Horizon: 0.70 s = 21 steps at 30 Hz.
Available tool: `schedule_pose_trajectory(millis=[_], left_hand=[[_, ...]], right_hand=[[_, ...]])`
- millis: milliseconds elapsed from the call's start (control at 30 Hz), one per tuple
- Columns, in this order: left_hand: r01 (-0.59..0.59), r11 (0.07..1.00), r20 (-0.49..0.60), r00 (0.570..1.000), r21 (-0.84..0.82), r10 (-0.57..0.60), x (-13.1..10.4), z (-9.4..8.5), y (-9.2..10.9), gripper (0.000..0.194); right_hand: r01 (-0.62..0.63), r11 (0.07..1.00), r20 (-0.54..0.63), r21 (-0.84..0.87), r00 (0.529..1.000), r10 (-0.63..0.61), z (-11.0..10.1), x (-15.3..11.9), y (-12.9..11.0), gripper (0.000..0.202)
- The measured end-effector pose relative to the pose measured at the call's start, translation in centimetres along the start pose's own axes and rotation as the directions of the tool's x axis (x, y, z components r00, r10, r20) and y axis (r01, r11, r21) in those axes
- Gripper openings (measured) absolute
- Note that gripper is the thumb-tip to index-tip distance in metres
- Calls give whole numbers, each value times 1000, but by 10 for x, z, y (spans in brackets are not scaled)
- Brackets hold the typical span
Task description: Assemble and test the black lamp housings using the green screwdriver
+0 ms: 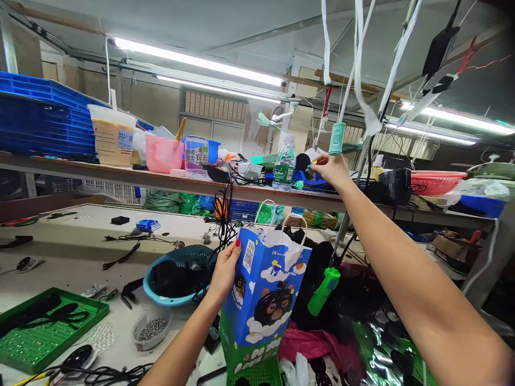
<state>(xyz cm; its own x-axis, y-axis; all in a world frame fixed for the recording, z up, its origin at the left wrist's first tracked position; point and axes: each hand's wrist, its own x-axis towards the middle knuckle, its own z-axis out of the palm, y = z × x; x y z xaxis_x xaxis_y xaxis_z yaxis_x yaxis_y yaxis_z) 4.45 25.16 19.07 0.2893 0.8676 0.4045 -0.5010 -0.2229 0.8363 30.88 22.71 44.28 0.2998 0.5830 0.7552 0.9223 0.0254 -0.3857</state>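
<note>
A blue and green paper bag with white twisted handles and a cartoon animal print stands upright over a green basket. My left hand grips the bag's upper left edge, thumb on the outside. My right hand reaches up to the shelf, its fingers pinched together beside a dark round object; what lies between the fingertips is too small to make out. Left of that hand stands a clear plastic bottle with a green label. A mint-coloured handle hangs just above the right wrist.
On the bench are a light-blue basket of black parts, a bowl of small metal pieces, a green tray and cables. A green screwdriver-like tool hangs right of the bag. The shelf holds a drink cup and pink container.
</note>
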Motion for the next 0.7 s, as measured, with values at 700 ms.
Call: schedule_pose_trajectory(millis=[700], left_hand=[[70,997,78,995,-42,-66,-15,9,-7,46]], right_hand=[[438,839,276,-321,891,-360,-21,-103,14,42]])
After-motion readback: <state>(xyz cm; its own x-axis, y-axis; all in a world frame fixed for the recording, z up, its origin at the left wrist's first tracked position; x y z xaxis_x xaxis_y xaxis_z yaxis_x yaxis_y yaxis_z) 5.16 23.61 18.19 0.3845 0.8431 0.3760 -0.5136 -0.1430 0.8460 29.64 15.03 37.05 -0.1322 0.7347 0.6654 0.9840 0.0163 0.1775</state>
